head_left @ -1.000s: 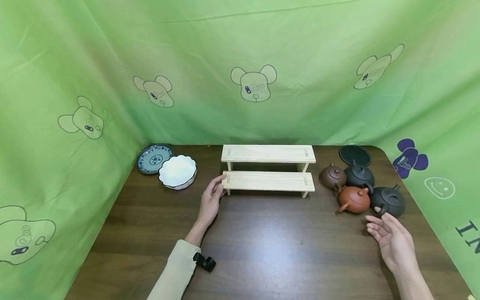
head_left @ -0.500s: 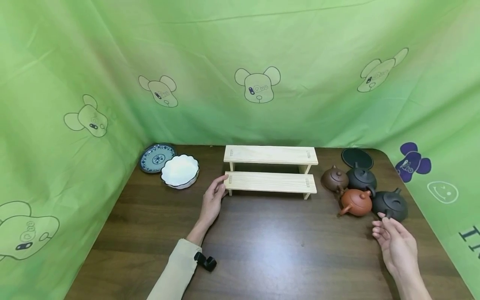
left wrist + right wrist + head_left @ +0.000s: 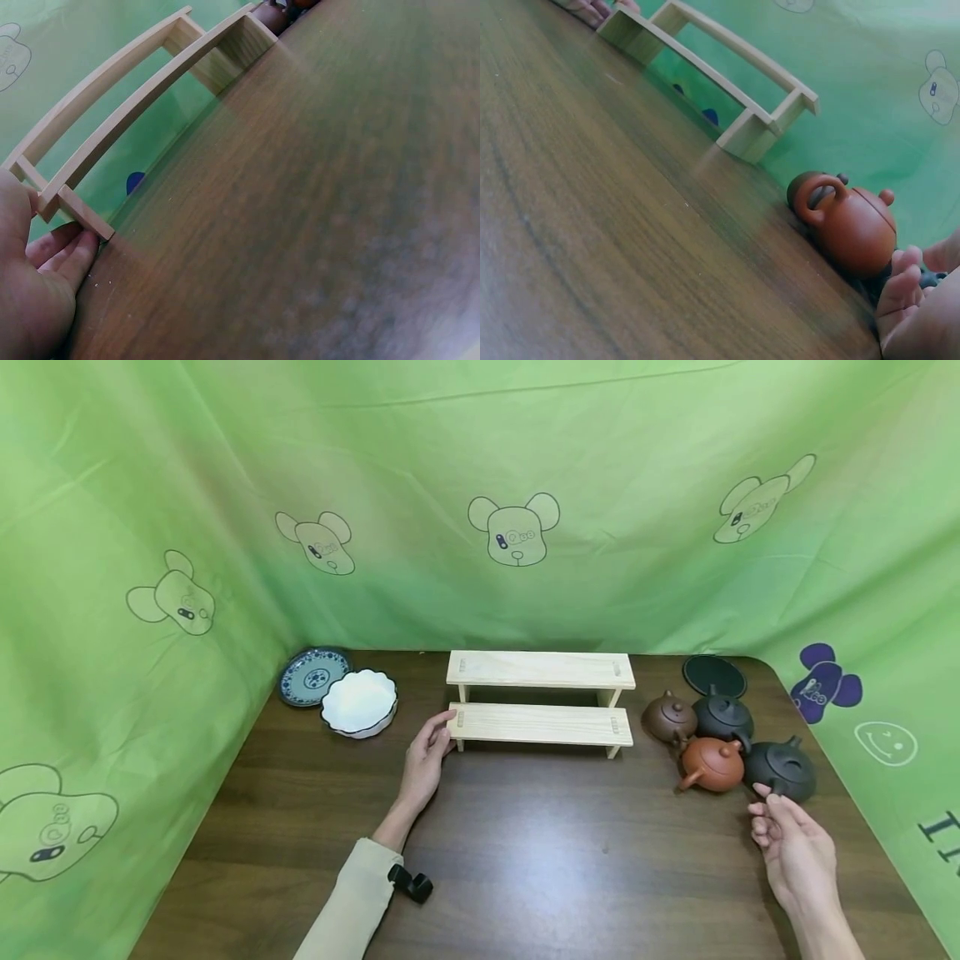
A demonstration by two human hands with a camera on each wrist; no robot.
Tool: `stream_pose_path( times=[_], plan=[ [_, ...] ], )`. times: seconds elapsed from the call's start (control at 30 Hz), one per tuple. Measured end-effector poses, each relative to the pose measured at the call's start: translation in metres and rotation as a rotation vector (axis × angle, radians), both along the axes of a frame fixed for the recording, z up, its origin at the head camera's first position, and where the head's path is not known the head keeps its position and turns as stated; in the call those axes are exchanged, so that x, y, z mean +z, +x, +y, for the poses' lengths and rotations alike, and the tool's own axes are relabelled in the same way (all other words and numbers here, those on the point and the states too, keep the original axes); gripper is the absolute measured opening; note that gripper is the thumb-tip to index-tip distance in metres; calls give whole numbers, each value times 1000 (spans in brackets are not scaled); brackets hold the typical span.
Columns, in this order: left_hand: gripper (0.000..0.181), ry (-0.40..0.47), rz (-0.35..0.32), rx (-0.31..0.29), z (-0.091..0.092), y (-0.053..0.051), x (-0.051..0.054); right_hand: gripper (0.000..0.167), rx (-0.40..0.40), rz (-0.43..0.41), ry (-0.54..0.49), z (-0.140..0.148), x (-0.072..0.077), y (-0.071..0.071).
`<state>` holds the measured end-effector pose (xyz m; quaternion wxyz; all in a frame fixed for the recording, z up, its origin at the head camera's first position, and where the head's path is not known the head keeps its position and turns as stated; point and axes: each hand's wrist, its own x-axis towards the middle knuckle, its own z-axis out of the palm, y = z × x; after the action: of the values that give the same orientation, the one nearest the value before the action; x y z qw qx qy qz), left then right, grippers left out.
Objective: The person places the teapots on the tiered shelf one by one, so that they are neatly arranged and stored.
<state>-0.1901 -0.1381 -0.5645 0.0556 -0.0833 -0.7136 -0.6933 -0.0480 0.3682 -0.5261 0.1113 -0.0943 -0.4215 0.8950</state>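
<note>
A two-step wooden display stand (image 3: 540,722) stands at the back of the table. My left hand (image 3: 423,768) holds the left end of its lower step; in the left wrist view the fingers (image 3: 75,259) are against the leg. At the right, my right hand (image 3: 798,852) has its fingers curled at the handle of the nearest black teapot (image 3: 782,768), thumb and forefinger pinching there. In the right wrist view that teapot is mostly hidden behind the fingers. An orange-red clay teapot (image 3: 712,764) sits beside it, with a brown teapot (image 3: 669,717) and another black teapot (image 3: 723,717) behind.
A dark round coaster-like disc (image 3: 715,677) lies behind the teapots. At the back left, a white scalloped dish (image 3: 360,702) overlaps a blue patterned plate (image 3: 311,677). Green printed cloth (image 3: 420,593) hangs around the brown table (image 3: 525,860).
My right hand has come up to the near black teapot's handle, and its fingers have curled in. My left hand keeps its place on the stand.
</note>
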Motion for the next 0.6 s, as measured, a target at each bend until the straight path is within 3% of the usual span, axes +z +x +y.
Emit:
stream_pose_path(
  times=[0.03, 0.07, 0.1, 0.17, 0.23, 0.27, 0.33, 0.47, 0.53, 0.6],
  plan=[
    [39, -11, -4, 1, 1, 2, 6, 38, -12, -6, 8, -1, 0, 0],
    [38, 2, -21, -3, 0, -1, 1, 37, -24, -12, 14, -1, 1, -1],
    [37, 12, -5, -11, -1, 1, 2, 37, -37, -20, 13, -1, 1, -1],
    [36, 15, -10, -14, -4, -4, -6, 37, -73, -43, 19, -2, 2, -1],
    [36, 12, -13, -17, -5, -5, -8, 36, -115, -69, 23, -2, 3, -1],
    [35, 18, 1, -21, -7, -8, -15, 36, -141, -83, 29, -3, 4, -2],
    [36, 3, 18, -16, -6, -10, -18, 35, -185, -103, 39, -4, 5, -2],
    [42, 0, 46, -25, -4, -4, -8, 35, -229, -116, 38, -5, 6, -3],
    [42, -4, 22, -19, -3, -2, -5, 35, -234, -114, 23, -5, 6, -3],
    [39, -7, 4, -14, -4, -5, -10, 36, -231, -106, 0, -5, 7, -2]
  ],
)
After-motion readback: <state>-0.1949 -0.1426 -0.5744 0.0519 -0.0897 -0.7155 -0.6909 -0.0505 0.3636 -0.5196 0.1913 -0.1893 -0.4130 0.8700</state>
